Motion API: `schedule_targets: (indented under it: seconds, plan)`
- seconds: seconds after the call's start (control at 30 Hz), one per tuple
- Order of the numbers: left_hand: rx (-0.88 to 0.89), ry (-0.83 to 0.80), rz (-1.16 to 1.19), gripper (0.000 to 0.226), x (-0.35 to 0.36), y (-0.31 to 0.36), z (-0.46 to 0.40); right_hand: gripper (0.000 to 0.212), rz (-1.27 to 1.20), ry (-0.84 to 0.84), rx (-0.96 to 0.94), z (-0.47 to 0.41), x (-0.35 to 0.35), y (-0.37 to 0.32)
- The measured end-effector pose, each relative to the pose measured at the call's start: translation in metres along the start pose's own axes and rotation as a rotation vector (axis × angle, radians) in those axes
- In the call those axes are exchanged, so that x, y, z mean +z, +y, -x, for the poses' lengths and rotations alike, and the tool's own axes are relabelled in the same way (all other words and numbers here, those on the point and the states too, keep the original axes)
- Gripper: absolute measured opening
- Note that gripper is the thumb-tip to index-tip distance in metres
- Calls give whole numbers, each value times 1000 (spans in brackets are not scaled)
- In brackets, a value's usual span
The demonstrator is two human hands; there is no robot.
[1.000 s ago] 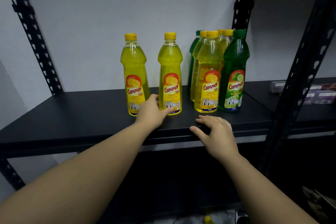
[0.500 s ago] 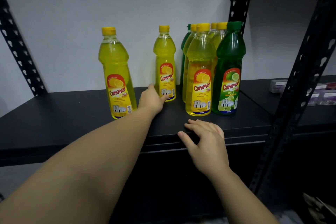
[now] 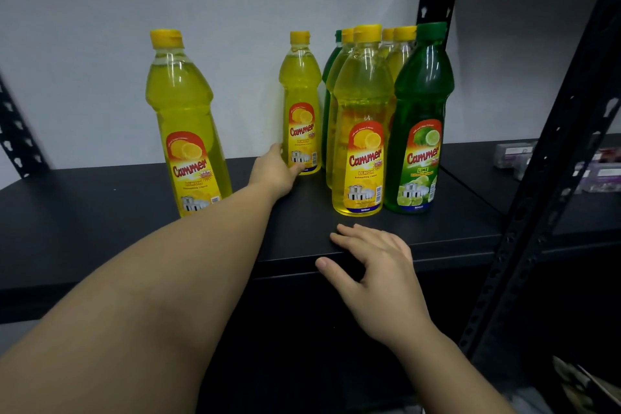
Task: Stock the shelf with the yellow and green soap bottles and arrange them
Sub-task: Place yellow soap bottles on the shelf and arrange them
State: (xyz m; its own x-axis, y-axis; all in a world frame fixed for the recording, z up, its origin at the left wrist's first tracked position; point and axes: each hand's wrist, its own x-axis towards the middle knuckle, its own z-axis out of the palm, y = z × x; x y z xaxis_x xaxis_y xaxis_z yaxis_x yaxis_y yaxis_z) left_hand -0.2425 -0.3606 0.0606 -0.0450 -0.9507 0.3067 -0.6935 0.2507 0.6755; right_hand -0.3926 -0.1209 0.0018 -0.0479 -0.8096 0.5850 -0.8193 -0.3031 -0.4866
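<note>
On the black shelf a yellow soap bottle stands near the back wall. My left hand grips its base from the left, thumb across the front of the label. To its right is a tight cluster: a yellow bottle and a green bottle in front, with more yellow bottles and a second green bottle partly hidden behind them. Another yellow bottle stands alone at the left front. My right hand rests on the shelf's front edge, fingers on top.
A black perforated upright rises at the right, and a second one at the far left. Small purple and white boxes lie on the neighbouring shelf. The white wall closes the back.
My left hand has slid the bottle it holds back towards the wall and beside the cluster. The view has moved closer and rightward. My right hand stays on the shelf edge.
</note>
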Motion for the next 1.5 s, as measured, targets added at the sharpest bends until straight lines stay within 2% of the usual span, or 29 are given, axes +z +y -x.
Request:
schedule_targets:
  seconds: [0.13,0.27,0.47,0.57,0.67,0.73,0.83,0.9,0.97,1.1,1.17,1.27,1.5]
  plan:
    - [17,5,-2,64,-4,2,14,59,-12,10,1,-1,-1,2]
    - [22,19,-32,73,-16,8,45,52,3,28,10,-3,0,0]
    - [208,-57,-134,72,-49,-4,107,50,13,-16,49,-4,-6,-7]
    - [246,-56,-98,62,-73,-13,134,51,5,-38,77,-4,-7,-10]
    - [249,-32,-18,41,-96,-30,153,51,-12,-26,97,-4,-8,-13]
    - [227,24,33,29,-110,-44,161,52,-28,-15,110,-3,-8,-15]
    - [171,145,83,23,-131,-64,165,53,-32,-7,120,-3,-7,-15]
    - [119,205,71,29,-145,-72,164,53,-32,-12,119,-3,-7,-16]
    - [41,221,57,45,-156,-77,159,54,-30,-20,116,-3,-7,-16]
    - [-71,72,131,85,-168,-82,143,54,-27,-27,116,-3,-7,-14]
    - [-85,-7,246,84,-167,-84,135,52,-26,-24,116,-3,-7,-14]
    - [-100,19,358,71,-162,-89,127,52,-27,-23,114,-4,-6,-13]
    - [-52,-7,386,66,-130,-72,108,46,-44,3,124,-6,-4,-12]
